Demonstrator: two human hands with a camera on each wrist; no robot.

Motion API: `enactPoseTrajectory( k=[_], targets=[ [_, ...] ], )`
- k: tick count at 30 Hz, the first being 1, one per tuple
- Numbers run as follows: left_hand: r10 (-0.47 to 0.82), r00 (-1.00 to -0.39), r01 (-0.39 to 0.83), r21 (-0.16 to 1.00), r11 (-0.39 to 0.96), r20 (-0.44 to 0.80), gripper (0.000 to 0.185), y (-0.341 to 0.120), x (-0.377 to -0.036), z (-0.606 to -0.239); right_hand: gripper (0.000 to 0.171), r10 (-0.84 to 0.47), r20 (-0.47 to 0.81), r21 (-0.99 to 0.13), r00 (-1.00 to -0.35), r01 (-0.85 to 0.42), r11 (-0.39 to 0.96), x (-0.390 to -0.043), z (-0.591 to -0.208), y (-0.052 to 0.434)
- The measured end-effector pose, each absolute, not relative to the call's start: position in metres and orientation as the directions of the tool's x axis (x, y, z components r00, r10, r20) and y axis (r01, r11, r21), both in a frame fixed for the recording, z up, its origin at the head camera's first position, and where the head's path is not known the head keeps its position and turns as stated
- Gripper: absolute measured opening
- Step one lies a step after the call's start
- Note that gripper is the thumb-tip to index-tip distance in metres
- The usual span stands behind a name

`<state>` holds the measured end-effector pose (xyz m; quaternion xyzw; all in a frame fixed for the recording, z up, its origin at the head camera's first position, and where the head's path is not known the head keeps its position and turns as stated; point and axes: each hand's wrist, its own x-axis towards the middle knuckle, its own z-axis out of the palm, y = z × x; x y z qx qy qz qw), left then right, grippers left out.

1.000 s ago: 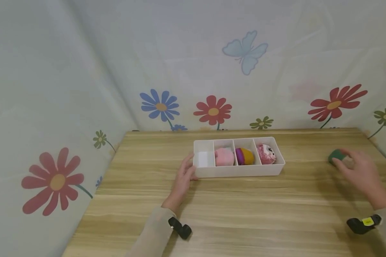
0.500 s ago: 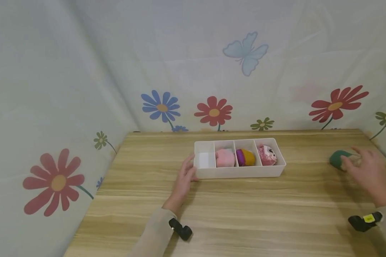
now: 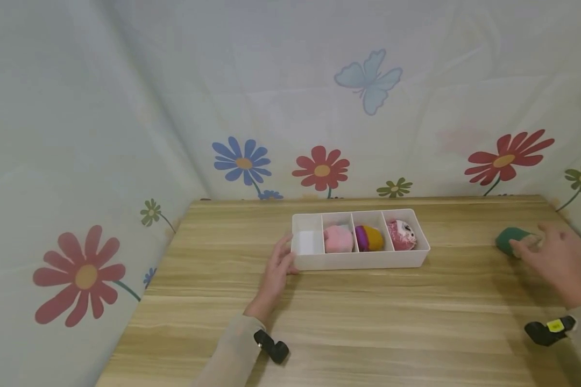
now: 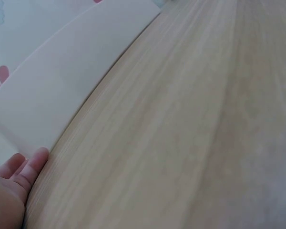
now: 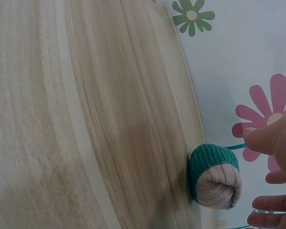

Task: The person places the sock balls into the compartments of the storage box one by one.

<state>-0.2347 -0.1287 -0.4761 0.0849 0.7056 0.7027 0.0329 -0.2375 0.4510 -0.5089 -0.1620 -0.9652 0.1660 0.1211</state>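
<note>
A long white divided box [image 3: 360, 260] stands on the table. My left hand [image 3: 273, 269] rests against its left end, fingers along the end wall and thumb by the front corner. The box's leftmost compartment is bare. The others hold a pink rolled sock [image 3: 339, 238], a purple and orange one [image 3: 369, 238] and a pink and white rolled sock [image 3: 403, 235] with a face. Over at the right lies a green and beige rolled sock [image 5: 216, 176] of ribbed knit. Beside it is my right hand [image 3: 557, 260]; in the right wrist view its spread fingers are apart from the sock.
The wooden table [image 3: 348, 322] meets a flower-printed cloth [image 3: 271, 97] at the back and sides. Each wrist carries a small black camera [image 3: 271, 345]. The green and beige sock lies close to the table's right edge.
My right hand has drawn back slightly to the right from the green and beige sock, so more of the sock shows. The left hand and the box have stayed in place.
</note>
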Motion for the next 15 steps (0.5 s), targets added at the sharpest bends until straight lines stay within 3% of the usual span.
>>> enactPoseTrajectory(
  k=[6, 15],
  targets=[
    [0.166, -0.983, 0.083, 0.997, -0.001, 0.082, 0.046, -0.128, -0.235, -0.478, 0.098, 0.373, 0.114, -0.356, -0.921, 0.313, 0.880, -0.237, -0.513, 0.450],
    [0.161, -0.983, 0.090, 0.996, -0.011, 0.090, 0.046, -0.128, -0.235, -0.477, 0.090, 0.340, 0.052, -0.382, -0.939, 0.296, 0.875, -0.215, -0.464, 0.407]
  ],
)
